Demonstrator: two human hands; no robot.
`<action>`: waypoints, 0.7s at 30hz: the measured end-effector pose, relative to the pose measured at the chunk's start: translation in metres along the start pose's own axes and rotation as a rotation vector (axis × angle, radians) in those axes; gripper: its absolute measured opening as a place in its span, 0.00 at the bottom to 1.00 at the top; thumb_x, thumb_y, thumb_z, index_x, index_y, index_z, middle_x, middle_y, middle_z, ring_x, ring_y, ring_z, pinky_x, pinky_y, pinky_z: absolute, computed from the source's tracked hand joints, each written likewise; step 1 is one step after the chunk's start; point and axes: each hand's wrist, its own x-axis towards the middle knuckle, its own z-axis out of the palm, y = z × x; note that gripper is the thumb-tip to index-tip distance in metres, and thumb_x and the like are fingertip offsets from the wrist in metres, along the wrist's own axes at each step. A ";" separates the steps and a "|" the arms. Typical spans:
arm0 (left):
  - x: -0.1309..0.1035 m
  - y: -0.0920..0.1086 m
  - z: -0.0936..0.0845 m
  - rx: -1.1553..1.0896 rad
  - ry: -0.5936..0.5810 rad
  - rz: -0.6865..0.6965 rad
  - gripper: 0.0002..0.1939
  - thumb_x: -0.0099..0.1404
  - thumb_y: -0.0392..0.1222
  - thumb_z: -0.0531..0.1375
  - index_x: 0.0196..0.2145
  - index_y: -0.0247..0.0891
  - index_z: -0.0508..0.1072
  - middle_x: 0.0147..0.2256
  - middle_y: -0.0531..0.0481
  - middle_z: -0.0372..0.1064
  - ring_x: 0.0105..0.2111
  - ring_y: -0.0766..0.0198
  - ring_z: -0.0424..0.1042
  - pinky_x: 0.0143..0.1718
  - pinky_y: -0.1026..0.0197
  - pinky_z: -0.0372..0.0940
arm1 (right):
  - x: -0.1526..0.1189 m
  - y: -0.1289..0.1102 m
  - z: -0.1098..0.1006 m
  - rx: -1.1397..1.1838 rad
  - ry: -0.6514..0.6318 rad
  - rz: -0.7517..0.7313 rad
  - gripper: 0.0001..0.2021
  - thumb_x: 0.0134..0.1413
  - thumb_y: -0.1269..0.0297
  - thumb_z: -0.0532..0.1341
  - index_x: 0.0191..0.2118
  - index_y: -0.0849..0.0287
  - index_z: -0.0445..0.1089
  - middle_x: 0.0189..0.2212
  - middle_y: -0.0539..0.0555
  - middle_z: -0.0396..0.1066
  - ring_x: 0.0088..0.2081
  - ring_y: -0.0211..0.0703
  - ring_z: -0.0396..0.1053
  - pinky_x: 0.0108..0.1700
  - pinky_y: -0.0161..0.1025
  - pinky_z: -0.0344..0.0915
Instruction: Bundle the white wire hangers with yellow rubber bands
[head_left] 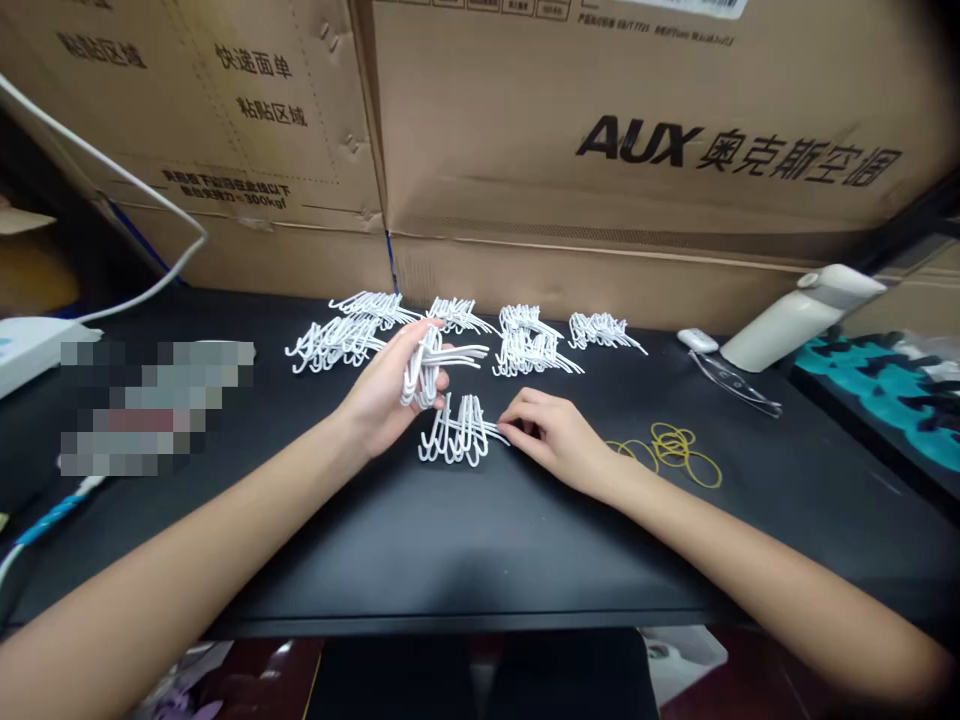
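My left hand point(394, 390) is raised over the black table with its fingers round a bunch of white hooks point(426, 370), whose straight ends point right. Just below it, a loose row of white hooks point(454, 432) lies on the table. My right hand point(541, 428) pinches the straight ends of this row at its right side. Farther back lie several more groups of white hooks, among them one at the left point(334, 343), one near the middle point(529, 352) and one at the right point(604, 331).
Yellow rubber bands point(675, 447) lie beside my right forearm. Glasses point(731, 383), a small white case point(697, 341) and a pale bottle point(795, 320) stand or lie at the right. Cardboard boxes point(600, 220) wall off the back. A white cable point(142, 187) hangs at the left.
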 end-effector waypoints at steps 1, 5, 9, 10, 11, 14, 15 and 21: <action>-0.002 0.000 0.001 -0.009 -0.006 -0.015 0.11 0.63 0.44 0.57 0.43 0.41 0.66 0.30 0.54 0.65 0.18 0.74 0.64 0.16 0.71 0.61 | -0.001 -0.001 0.000 -0.014 -0.018 0.002 0.05 0.59 0.67 0.56 0.35 0.59 0.70 0.33 0.53 0.68 0.29 0.36 0.64 0.32 0.34 0.62; -0.007 0.002 0.004 -0.019 -0.046 -0.043 0.11 0.64 0.44 0.58 0.44 0.42 0.67 0.31 0.54 0.66 0.19 0.74 0.64 0.16 0.70 0.61 | -0.003 -0.002 -0.010 -0.063 -0.056 0.004 0.05 0.60 0.69 0.55 0.35 0.60 0.67 0.33 0.53 0.67 0.31 0.37 0.64 0.34 0.35 0.62; -0.009 0.000 0.004 -0.028 -0.097 -0.064 0.12 0.64 0.47 0.57 0.43 0.42 0.67 0.30 0.53 0.66 0.19 0.73 0.64 0.16 0.70 0.62 | -0.006 0.007 -0.031 0.032 -0.154 0.077 0.07 0.59 0.66 0.55 0.33 0.61 0.68 0.30 0.53 0.68 0.29 0.37 0.64 0.30 0.34 0.62; -0.010 -0.001 0.005 -0.024 -0.102 -0.065 0.13 0.64 0.49 0.56 0.44 0.41 0.67 0.30 0.53 0.66 0.18 0.73 0.64 0.15 0.70 0.62 | -0.007 0.011 -0.037 0.078 -0.189 0.112 0.08 0.59 0.65 0.55 0.33 0.61 0.68 0.29 0.52 0.68 0.28 0.36 0.64 0.29 0.33 0.62; -0.010 -0.001 0.005 -0.012 -0.106 -0.064 0.14 0.64 0.50 0.56 0.44 0.41 0.67 0.30 0.53 0.66 0.18 0.72 0.64 0.15 0.69 0.63 | -0.008 0.015 -0.044 0.123 -0.225 0.148 0.09 0.59 0.63 0.55 0.33 0.61 0.69 0.28 0.52 0.69 0.27 0.36 0.64 0.28 0.33 0.62; -0.014 -0.004 0.009 0.054 -0.123 -0.049 0.14 0.63 0.48 0.57 0.46 0.42 0.66 0.31 0.52 0.67 0.18 0.72 0.65 0.15 0.68 0.65 | -0.009 0.028 -0.062 0.249 -0.266 0.232 0.12 0.57 0.58 0.57 0.32 0.61 0.70 0.26 0.51 0.69 0.27 0.36 0.65 0.28 0.33 0.63; -0.016 -0.005 0.011 0.081 -0.127 -0.042 0.14 0.63 0.46 0.58 0.46 0.42 0.65 0.31 0.52 0.68 0.18 0.71 0.65 0.15 0.68 0.65 | -0.009 0.030 -0.067 0.298 -0.246 0.259 0.12 0.56 0.57 0.58 0.31 0.61 0.70 0.26 0.51 0.69 0.27 0.36 0.66 0.28 0.33 0.64; -0.028 -0.010 0.021 0.280 -0.131 0.072 0.12 0.63 0.45 0.58 0.44 0.42 0.64 0.32 0.53 0.68 0.19 0.69 0.68 0.17 0.66 0.66 | -0.008 0.016 -0.071 0.561 0.045 0.283 0.08 0.52 0.60 0.64 0.30 0.60 0.70 0.26 0.50 0.69 0.26 0.35 0.66 0.31 0.35 0.67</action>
